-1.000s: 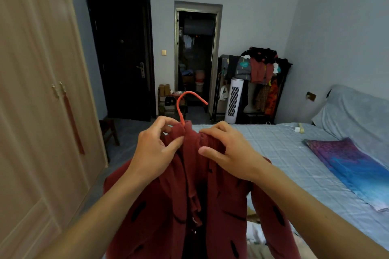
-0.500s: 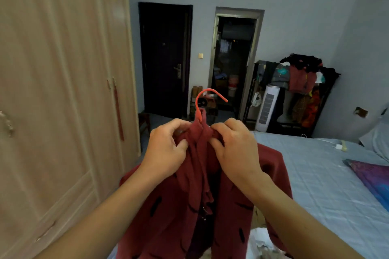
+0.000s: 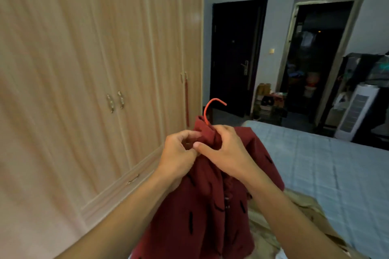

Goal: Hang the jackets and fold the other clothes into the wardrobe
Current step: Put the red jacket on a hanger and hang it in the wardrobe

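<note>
Dark red cloth fills the lower middle of the frame: the jacket hangs on an orange hanger, whose hook pokes up just above the collar at centre. My left hand pinches the collar from the left side, its fingers curled tight on the cloth; my right hand grips the collar from the right, thumb pressed across towards the left hand. Neither hand has a free finger. The wardrobe takes up the whole left half of the frame, and its doors look shut; the handles sit at middle left, well apart from my hands.

That is where I judge the trouble lies. To open a door I must let go with one hand, and then the collar could slide off the hanger's shoulder on that side and drop the jacket. I cannot see the hanger's arms under the cloth, so I cannot tell how well it is seated. The open hook could catch a handle or a door edge as I bring it in. The hem hangs low at the bottom of the frame, near a beige garment on the bed, and might drag it along.
</note>
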Demonstrator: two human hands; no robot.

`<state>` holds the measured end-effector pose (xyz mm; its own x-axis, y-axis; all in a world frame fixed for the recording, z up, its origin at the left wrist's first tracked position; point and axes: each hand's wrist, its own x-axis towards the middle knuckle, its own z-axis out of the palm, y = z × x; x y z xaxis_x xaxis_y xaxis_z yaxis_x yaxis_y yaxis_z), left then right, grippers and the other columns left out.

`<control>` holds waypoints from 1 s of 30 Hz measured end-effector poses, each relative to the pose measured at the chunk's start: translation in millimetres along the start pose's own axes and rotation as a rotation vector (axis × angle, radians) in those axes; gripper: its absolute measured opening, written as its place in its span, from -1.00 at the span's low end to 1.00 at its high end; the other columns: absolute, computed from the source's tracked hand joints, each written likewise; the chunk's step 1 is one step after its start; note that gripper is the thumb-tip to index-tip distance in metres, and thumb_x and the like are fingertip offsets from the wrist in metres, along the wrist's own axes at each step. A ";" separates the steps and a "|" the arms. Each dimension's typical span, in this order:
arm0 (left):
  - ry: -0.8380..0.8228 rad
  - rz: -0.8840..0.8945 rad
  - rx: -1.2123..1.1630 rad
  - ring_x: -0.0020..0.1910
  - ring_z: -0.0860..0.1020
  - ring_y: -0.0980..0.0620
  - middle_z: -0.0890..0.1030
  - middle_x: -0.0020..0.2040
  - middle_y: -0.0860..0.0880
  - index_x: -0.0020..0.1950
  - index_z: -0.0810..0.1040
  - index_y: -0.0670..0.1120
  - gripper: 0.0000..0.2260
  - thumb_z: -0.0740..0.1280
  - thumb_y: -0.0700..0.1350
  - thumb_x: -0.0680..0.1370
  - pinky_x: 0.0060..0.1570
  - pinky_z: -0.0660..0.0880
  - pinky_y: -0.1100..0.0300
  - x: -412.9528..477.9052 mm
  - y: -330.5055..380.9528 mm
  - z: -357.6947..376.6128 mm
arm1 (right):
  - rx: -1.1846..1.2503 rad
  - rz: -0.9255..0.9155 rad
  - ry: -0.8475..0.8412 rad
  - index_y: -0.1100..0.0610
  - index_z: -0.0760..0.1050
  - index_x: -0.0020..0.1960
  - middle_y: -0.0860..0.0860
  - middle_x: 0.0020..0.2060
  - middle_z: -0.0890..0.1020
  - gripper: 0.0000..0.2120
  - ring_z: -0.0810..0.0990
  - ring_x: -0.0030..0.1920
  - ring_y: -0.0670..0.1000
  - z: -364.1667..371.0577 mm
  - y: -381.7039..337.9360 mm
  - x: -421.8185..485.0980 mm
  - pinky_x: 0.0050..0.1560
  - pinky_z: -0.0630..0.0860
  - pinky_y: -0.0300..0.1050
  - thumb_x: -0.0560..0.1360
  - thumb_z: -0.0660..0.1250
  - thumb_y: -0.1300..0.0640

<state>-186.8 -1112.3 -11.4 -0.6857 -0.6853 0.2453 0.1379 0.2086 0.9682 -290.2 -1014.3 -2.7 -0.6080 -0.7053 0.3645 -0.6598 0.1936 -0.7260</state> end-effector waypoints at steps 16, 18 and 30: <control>0.221 0.304 0.304 -0.18 0.68 0.01 0.71 -0.11 0.03 0.00 0.68 0.08 -0.70 0.30 -0.24 0.41 -0.08 0.65 0.01 -82.6 28.7 -253.2 | 0.101 -0.459 -0.076 0.09 0.57 0.13 -0.04 0.09 0.63 -0.44 0.60 0.15 -0.09 160.4 -148.3 7.6 0.23 0.45 -0.29 0.21 0.33 0.50; 0.217 0.461 0.615 0.04 0.63 0.06 0.67 0.08 0.11 0.16 0.63 0.07 -0.65 0.38 -0.17 0.41 0.10 0.57 0.05 -77.9 34.0 -309.4 | 0.125 -0.552 -0.124 0.08 0.57 0.07 -0.04 0.11 0.62 -0.48 0.59 0.17 -0.13 184.1 -172.4 5.8 0.26 0.43 -0.28 0.23 0.32 0.52; 0.115 0.526 1.079 0.08 0.54 -0.10 0.62 0.12 -0.02 0.31 0.50 -0.09 -0.58 0.20 0.17 0.62 0.06 0.39 -0.06 -76.0 19.6 -447.7 | 0.350 -0.627 -0.325 0.02 0.46 0.04 -0.13 0.06 0.61 -0.57 0.62 0.12 -0.03 300.9 -276.0 11.5 0.15 0.49 -0.17 0.40 0.39 0.49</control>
<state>188.0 -1368.5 10.7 -0.6498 -0.3883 0.6534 -0.3251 0.9191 0.2228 17.8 -1281.0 26.4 0.0272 -0.7864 0.6171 -0.6267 -0.4944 -0.6024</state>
